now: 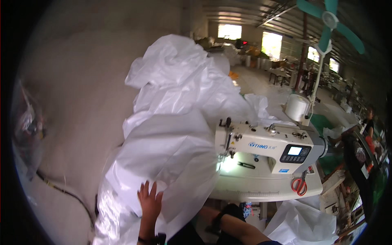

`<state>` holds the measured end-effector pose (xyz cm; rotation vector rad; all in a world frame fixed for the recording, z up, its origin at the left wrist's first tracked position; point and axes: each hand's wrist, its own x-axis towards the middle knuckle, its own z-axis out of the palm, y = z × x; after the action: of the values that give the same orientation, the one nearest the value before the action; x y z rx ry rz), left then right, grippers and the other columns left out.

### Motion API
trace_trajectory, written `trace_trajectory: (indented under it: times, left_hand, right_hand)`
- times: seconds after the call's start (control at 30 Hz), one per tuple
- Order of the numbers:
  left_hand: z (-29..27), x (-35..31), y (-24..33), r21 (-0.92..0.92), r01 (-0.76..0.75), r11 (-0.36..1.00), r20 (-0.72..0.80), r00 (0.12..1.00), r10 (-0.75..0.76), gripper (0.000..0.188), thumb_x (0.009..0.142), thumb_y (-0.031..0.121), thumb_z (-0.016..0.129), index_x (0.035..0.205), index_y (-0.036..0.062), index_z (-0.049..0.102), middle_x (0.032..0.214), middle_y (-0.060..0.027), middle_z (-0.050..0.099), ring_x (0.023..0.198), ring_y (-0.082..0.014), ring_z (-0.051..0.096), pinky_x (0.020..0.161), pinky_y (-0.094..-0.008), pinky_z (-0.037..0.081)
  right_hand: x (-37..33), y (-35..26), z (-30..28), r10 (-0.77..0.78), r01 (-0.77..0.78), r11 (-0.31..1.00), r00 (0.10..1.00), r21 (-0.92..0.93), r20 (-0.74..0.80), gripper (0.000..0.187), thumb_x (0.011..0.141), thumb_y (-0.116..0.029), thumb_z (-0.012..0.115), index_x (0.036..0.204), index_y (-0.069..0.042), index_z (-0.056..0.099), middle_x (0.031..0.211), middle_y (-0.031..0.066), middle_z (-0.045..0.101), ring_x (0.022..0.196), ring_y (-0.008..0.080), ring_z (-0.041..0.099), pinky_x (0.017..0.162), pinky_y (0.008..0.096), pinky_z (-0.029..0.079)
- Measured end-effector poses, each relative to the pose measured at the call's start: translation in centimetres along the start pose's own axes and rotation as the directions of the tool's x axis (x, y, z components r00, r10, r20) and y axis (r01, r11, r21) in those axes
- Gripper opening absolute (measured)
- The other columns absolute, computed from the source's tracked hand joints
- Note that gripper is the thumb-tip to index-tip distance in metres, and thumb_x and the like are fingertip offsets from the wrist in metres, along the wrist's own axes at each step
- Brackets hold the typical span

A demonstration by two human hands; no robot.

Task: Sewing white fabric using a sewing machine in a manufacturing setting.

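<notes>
A large glossy white plastic-like sheet point(163, 139) bulges over the left end of the sewing table and rises in a crumpled heap behind. My left hand point(150, 200), fingers spread, lies against its near face. From the lower right my right forearm point(241, 229) reaches toward the sheet's lower edge; the fingers of that hand are hidden by the sheet. To the right of the sheet stands a white sewing machine point(261, 143) with its lamp lit near the needle. Black thread snips point(246, 165) lie under its arm, and red-handled scissors point(300, 186) rest at the table's right end.
The white table edge point(261, 198) curves in front of me. A big thread cone point(297, 107) stands behind the machine, near a green fan point(330, 19). More white sheeting point(304, 224) hangs at lower right. A dark cable point(65, 191) crosses the floor at left.
</notes>
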<state>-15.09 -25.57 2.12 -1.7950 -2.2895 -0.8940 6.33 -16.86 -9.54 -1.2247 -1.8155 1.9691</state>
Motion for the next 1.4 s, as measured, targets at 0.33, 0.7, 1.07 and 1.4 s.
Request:
trace_trajectory:
  times: [0.33, 0.7, 1.07, 1.4]
  left_hand:
    - [2.2, 7.0, -5.7, -0.685, 0.126, 0.718, 0.042, 0.99, -0.134, 0.042, 0.088, 0.013, 0.046, 0.128, 0.0009, 0.043, 0.125, -0.0198, 0.049, 0.118, -0.0349, 0.044, 0.1, -0.0545, 0.024]
    - [11.1, 23.2, -14.4, -0.373, -0.166, 0.913, 0.255, 0.928, 0.273, 0.054, 0.081, 0.042, 0.049, 0.129, 0.0186, 0.045, 0.134, -0.0029, 0.044, 0.128, -0.0194, 0.036, 0.098, -0.0642, 0.008]
    - [6.6, 20.7, -16.5, -0.288, 0.061, 0.956, 0.568, 0.814, 0.12, 0.055, 0.092, 0.051, 0.025, 0.127, 0.0165, 0.048, 0.13, -0.004, 0.049, 0.128, -0.0192, 0.035, 0.109, -0.0459, 0.005]
    - [2.6, 16.8, -14.5, -0.343, 0.286, 0.895, 0.587, 0.809, -0.034, 0.07, 0.085, 0.065, 0.031, 0.127, 0.0128, 0.051, 0.134, -0.0148, 0.044, 0.131, -0.0252, 0.031, 0.109, -0.0393, 0.017]
  right_hand:
    - [6.5, -8.2, -1.4, -0.049, 0.034, 0.992, 0.991, 0.121, 0.123, 0.033, 0.086, -0.024, 0.048, 0.11, -0.002, 0.053, 0.105, 0.0187, 0.057, 0.097, 0.0298, 0.055, 0.083, 0.0395, 0.041]
    - [14.0, -19.7, 1.3, -0.694, 0.52, 0.638, 0.707, -0.568, -0.133, 0.041, 0.084, -0.024, 0.05, 0.119, -0.003, 0.049, 0.117, 0.021, 0.052, 0.11, 0.0342, 0.049, 0.095, 0.0419, 0.036]
    - [3.0, -8.1, 15.6, -0.225, 0.206, 0.902, 0.974, 0.38, 0.007, 0.074, 0.078, -0.036, 0.07, 0.131, 0.002, 0.033, 0.127, 0.0205, 0.047, 0.118, 0.0282, 0.047, 0.097, 0.0355, 0.039]
    - [5.3, -8.5, 13.0, 0.031, 0.103, 0.796, 0.977, 0.596, -0.209, 0.023, 0.088, -0.025, 0.053, 0.091, -0.004, 0.059, 0.078, 0.0071, 0.062, 0.069, 0.0189, 0.061, 0.066, 0.0318, 0.048]
